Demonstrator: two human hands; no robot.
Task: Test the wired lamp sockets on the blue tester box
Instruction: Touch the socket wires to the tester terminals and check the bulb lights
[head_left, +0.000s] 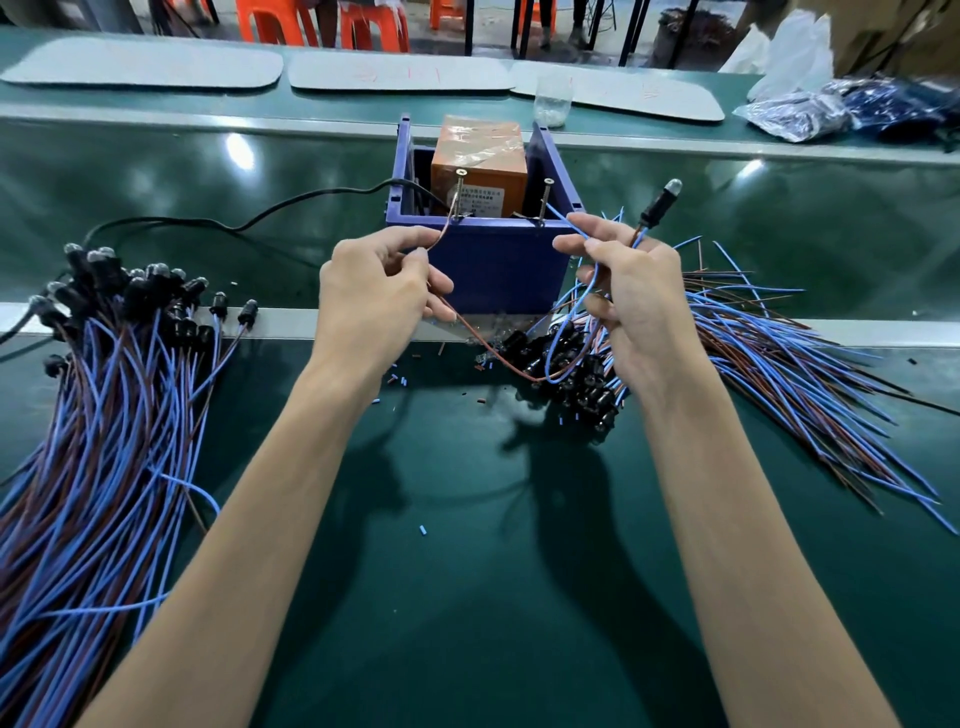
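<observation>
As L hand (374, 291) pinches brown wire (441, 234), tip at left screw (459, 195) of blue tester box (493, 260) just past fingertips (415, 238), R hand (628, 301), clamped on blue wire (592, 270) & socket (657, 208), should press its tip onto right screw (546, 200).

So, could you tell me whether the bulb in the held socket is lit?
Unlit: the bulb above the right hand looks dull grey, showing no glow.
</observation>
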